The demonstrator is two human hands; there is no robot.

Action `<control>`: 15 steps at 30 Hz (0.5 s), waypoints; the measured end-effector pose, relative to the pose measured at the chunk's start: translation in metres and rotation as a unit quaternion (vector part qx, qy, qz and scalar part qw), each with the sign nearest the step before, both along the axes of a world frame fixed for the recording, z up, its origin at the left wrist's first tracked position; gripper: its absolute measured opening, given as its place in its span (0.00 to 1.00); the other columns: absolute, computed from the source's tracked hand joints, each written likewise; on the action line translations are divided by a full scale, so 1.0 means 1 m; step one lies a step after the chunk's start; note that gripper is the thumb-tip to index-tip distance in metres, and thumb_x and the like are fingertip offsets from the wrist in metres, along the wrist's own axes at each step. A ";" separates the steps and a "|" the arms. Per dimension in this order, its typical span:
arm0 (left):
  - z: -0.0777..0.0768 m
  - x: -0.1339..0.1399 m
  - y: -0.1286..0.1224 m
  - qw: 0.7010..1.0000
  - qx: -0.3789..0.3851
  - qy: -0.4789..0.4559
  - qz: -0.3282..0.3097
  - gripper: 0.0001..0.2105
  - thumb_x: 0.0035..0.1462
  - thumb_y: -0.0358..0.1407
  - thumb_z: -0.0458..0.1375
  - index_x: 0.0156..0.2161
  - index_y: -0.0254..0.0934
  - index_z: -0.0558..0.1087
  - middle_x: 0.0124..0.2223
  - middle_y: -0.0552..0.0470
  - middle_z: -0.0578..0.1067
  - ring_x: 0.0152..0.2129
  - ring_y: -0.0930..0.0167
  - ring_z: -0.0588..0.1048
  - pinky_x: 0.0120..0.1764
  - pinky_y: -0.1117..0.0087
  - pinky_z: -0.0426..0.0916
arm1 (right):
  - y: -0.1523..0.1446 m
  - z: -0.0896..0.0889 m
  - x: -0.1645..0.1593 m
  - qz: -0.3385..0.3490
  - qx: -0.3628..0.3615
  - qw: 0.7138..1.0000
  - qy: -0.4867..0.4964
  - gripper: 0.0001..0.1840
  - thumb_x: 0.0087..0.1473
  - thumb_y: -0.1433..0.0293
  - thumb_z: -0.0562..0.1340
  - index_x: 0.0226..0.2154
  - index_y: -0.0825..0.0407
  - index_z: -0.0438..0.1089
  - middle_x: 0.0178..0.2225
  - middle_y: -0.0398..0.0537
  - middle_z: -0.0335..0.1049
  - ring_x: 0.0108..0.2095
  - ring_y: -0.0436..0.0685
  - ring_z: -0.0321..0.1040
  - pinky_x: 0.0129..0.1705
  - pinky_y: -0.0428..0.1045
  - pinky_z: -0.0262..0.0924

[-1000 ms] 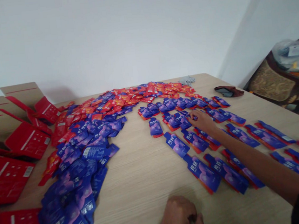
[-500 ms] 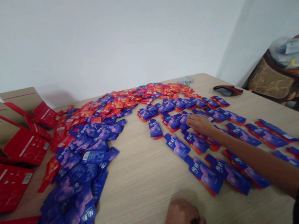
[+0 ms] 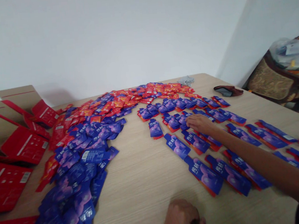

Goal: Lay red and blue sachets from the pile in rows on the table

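My right hand (image 3: 199,124) reaches in from the right across rows of flat, bottle-shaped purple sachets (image 3: 182,120). Its fingers are bent together on a sachet in the second row from the back; the fingertips partly hide it. Under many purple sachets show the edges of red-orange sachets (image 3: 210,143). At the front edge of the view rests my left hand (image 3: 184,218), curled into a loose fist on the bare wood, with nothing visible in it. The nearest sachets (image 3: 205,175) lie to its upper right.
A long heap of purple sachets (image 3: 94,156) and red-orange sachets (image 3: 122,100) curves along the left and back of the table (image 3: 130,184). Open red cartons (image 3: 26,146) stand at the left. A dark cloth pouch (image 3: 228,90) lies at the back right, near a patterned chair (image 3: 270,79).
Both hands keep their places, and the sachets lie as before. The view has shifted very slightly, so the cartons at the left appear a little further left.
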State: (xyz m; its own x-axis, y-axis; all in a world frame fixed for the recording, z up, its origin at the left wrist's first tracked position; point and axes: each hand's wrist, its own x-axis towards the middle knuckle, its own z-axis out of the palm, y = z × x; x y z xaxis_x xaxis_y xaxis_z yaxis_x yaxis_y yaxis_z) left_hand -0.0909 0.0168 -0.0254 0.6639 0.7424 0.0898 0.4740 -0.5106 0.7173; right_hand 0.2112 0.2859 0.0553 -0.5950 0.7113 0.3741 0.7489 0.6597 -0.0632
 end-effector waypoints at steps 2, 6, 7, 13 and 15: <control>0.001 0.000 0.001 1.000 -0.008 -0.003 -0.002 0.09 0.43 0.28 0.64 0.20 0.37 0.67 0.21 0.55 0.75 0.20 0.75 0.65 0.29 0.67 0.52 | -0.001 0.000 -0.001 0.004 -0.004 1.000 0.011 0.10 0.65 0.72 0.60 0.35 0.47 0.77 0.45 0.51 0.80 0.45 0.60 0.75 0.50 0.54 0.64; 0.005 0.001 0.002 1.000 -0.013 -0.002 -0.005 0.11 0.43 0.28 0.64 0.20 0.38 0.64 0.20 0.56 0.73 0.20 0.75 0.63 0.28 0.67 0.52 | -0.003 -0.001 -0.004 0.014 -0.003 1.000 0.004 0.10 0.65 0.72 0.60 0.37 0.47 0.78 0.45 0.51 0.81 0.48 0.61 0.75 0.53 0.55 0.65; 0.005 0.001 0.003 1.000 -0.012 -0.001 -0.007 0.11 0.43 0.28 0.64 0.20 0.38 0.64 0.20 0.56 0.73 0.20 0.75 0.63 0.28 0.67 0.52 | -0.003 0.000 -0.004 0.015 -0.003 1.000 0.005 0.10 0.65 0.72 0.60 0.37 0.47 0.78 0.45 0.51 0.81 0.49 0.61 0.74 0.53 0.55 0.65; -0.002 0.001 0.002 1.000 0.004 -0.003 -0.013 0.13 0.43 0.29 0.65 0.20 0.38 0.63 0.20 0.56 0.73 0.20 0.75 0.64 0.28 0.67 0.52 | -0.007 0.004 -0.006 0.015 -0.012 1.000 0.013 0.09 0.64 0.71 0.61 0.40 0.46 0.79 0.43 0.50 0.81 0.48 0.61 0.75 0.54 0.55 0.65; -0.003 0.001 0.001 1.000 0.001 -0.002 -0.013 0.12 0.43 0.29 0.65 0.20 0.38 0.64 0.20 0.56 0.74 0.20 0.75 0.65 0.28 0.67 0.52 | -0.008 0.003 -0.006 0.013 -0.013 1.000 0.014 0.09 0.64 0.71 0.62 0.42 0.47 0.79 0.43 0.51 0.81 0.48 0.62 0.75 0.54 0.56 0.66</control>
